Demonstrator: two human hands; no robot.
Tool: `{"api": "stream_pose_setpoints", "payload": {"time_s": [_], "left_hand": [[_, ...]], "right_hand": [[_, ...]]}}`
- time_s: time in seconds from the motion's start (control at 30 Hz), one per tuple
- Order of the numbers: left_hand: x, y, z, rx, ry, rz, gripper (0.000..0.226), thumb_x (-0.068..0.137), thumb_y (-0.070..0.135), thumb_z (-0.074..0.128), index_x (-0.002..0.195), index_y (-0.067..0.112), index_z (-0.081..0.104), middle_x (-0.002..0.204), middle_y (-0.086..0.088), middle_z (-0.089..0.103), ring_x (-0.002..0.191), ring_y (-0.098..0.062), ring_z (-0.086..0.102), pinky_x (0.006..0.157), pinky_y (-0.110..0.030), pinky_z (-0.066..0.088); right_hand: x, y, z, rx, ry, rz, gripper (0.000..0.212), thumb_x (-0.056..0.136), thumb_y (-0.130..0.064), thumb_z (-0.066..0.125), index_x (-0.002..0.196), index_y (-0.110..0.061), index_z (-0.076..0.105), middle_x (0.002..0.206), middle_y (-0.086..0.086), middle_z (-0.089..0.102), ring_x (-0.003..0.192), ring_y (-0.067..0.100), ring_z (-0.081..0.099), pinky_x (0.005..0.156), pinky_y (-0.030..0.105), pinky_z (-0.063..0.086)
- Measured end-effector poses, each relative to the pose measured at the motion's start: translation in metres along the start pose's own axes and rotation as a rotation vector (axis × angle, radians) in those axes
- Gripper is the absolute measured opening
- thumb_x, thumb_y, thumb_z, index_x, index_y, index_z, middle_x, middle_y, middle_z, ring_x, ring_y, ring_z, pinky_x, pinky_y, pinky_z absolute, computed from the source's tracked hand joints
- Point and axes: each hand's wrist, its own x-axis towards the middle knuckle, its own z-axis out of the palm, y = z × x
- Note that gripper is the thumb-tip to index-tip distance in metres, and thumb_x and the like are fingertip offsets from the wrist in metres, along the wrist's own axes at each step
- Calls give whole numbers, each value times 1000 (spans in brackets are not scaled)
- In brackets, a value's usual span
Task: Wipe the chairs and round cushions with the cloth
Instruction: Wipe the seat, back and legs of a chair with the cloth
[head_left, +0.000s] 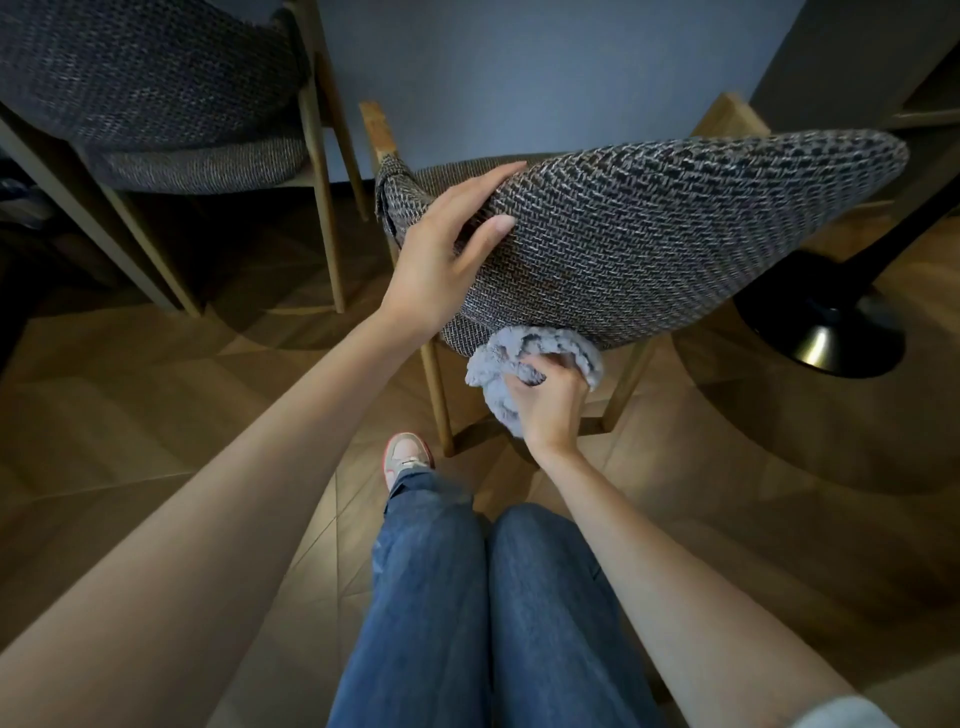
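Note:
A round woven grey cushion (649, 228) is tilted up off the wooden chair (382, 130) in front of me. My left hand (441, 249) grips its left edge, fingers over the top rim and thumb on the near face. My right hand (550, 402) holds a bunched pale blue fluffy cloth (524, 364) against the cushion's lower edge. Most of the chair's seat is hidden behind the cushion.
A second chair (156, 104) with the same woven fabric stands at the upper left. A black round table base (826, 327) sits on the wooden floor at the right. My legs in jeans (467, 597) and one shoe (408, 457) are below.

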Motion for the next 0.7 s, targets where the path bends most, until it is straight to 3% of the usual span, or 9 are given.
{"api": "stream_pose_setpoints", "payload": {"time_s": [0.03, 0.1, 0.2, 0.27, 0.37, 0.43, 0.5, 0.57, 0.7], "left_hand": [[-3, -1, 2, -2, 7, -21, 42, 101, 26, 45, 142, 19, 42, 140, 10, 46, 135, -7, 36, 113, -21, 27], [-10, -4, 3, -37, 42, -99, 42, 102, 24, 44, 143, 20, 41, 146, 5, 44, 140, -13, 32, 117, -33, 25], [-36, -2, -3, -144, 110, -202, 43, 101, 26, 43, 143, 17, 42, 147, 0, 44, 138, -13, 37, 114, -43, 31], [-63, 6, -6, -146, 66, -210, 50, 97, 35, 50, 143, 20, 39, 144, 8, 42, 135, -10, 39, 114, -38, 33], [-99, 22, -5, -220, -69, -229, 61, 86, 31, 65, 141, 22, 39, 137, 16, 46, 124, 2, 46, 102, -17, 38], [-108, 30, -3, -315, 55, -276, 47, 87, 16, 66, 131, 16, 50, 122, 14, 57, 109, 10, 55, 89, -10, 43], [-104, 35, -7, -368, 243, -329, 30, 91, 9, 62, 119, 16, 55, 109, 13, 62, 97, 10, 58, 83, -11, 46], [-92, 43, -14, -387, 292, -341, 24, 94, 10, 58, 116, 19, 54, 105, 13, 61, 95, 9, 59, 84, -13, 47], [-62, 54, -11, -489, 309, -401, 21, 94, 16, 58, 115, 20, 54, 111, 3, 63, 105, -7, 61, 89, -25, 52]], "right_hand": [[-2, -2, -5, 4, -30, -6, 25, 66, -1, 82, 90, -4, 76, 106, 15, 69, 104, 30, 63, 96, 40, 50], [-4, -8, -18, 25, -35, -66, 26, 67, -3, 82, 91, -7, 76, 105, 11, 66, 105, 25, 62, 94, 40, 50], [-3, -28, -48, 98, 63, -152, 24, 67, -3, 81, 90, -8, 75, 102, 5, 63, 106, 2, 53, 96, 12, 39], [-2, -47, -68, 148, 118, -165, 26, 69, -5, 80, 94, -8, 74, 100, 0, 61, 102, -10, 47, 92, 3, 33], [2, -72, -92, 238, 48, -164, 28, 76, -12, 77, 103, -17, 72, 104, -2, 60, 100, -2, 55, 88, 16, 47], [1, -89, -106, 383, -148, -137, 29, 85, -5, 66, 110, -19, 68, 113, 2, 60, 107, -1, 57, 85, 19, 52], [1, -100, -116, 435, -289, -154, 34, 91, 2, 51, 118, -14, 65, 122, 2, 61, 114, -1, 55, 89, 12, 46], [5, -107, -125, 362, -280, -219, 38, 93, -1, 47, 127, -12, 60, 124, -1, 63, 113, 0, 56, 93, 11, 41], [23, -115, -130, 172, -97, -352, 42, 94, -3, 53, 134, -12, 54, 116, 3, 66, 103, 4, 59, 90, 6, 40]]}}
